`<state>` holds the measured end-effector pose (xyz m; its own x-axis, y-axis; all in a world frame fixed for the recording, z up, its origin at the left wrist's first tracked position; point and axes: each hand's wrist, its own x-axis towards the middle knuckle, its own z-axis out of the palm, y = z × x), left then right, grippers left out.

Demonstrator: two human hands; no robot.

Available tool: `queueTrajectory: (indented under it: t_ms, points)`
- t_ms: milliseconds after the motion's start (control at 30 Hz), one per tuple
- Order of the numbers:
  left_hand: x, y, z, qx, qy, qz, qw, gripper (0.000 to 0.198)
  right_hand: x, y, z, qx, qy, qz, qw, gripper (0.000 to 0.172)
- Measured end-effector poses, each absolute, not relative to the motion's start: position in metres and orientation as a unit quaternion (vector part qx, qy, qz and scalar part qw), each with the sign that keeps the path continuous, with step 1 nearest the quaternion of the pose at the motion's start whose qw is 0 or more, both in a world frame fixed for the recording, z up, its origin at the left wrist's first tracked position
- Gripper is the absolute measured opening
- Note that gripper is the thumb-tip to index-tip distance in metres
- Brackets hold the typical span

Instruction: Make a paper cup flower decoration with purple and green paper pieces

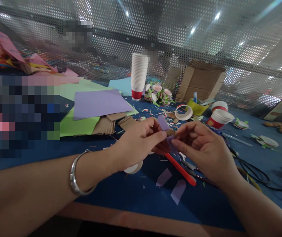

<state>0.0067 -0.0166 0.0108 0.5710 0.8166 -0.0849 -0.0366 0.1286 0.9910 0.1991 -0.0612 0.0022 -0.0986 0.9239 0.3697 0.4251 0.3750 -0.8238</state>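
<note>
My left hand [138, 143] and my right hand [201, 149] meet above the blue table [121, 194]. Both pinch a small craft piece [167, 130] made of purple paper and brown cardboard. The left fingers close on its upper purple flap, the right fingertips press its lower purple edge. A silver bangle [78, 174] sits on my left wrist. Under the hands lie an orange-red pen [182, 169], two cut purple paper scraps [172, 186] and a white paper cup [134, 168], partly hidden by my left hand.
A purple sheet [98, 103] lies on green paper [81, 126] beside corrugated cardboard pieces [108, 125]. A tall stack of white cups [138, 75], decorated cups [158, 93], a red-and-white cup [218, 118] and a cardboard box [202, 82] stand farther back. Black cables [252, 171] run at right.
</note>
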Motion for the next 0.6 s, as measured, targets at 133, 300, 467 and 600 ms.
queueTrajectory:
  t_ms: [133,300,467,600]
  points:
    - [0.0066,-0.0155,0.0100,0.590,0.333,0.318,0.663,0.007,0.1978,-0.0623,0.0039,-0.482,-0.679,0.300,0.466,0.018]
    - [0.0059,-0.0160,0.0070,0.597,0.317,0.328,0.660,0.007,0.1968,-0.0629,0.0059,-0.488,-0.673,0.316,0.457,0.017]
    - [0.0067,-0.0179,0.0047,0.612,0.297,0.345,0.646,0.008,0.1967,-0.0641,0.0078,-0.494,-0.676,0.312,0.448,0.015]
    - [0.0064,-0.0186,0.0042,0.631,0.288,0.346,0.632,0.006,0.1969,-0.0650,0.0090,-0.490,-0.672,0.325,0.450,0.014]
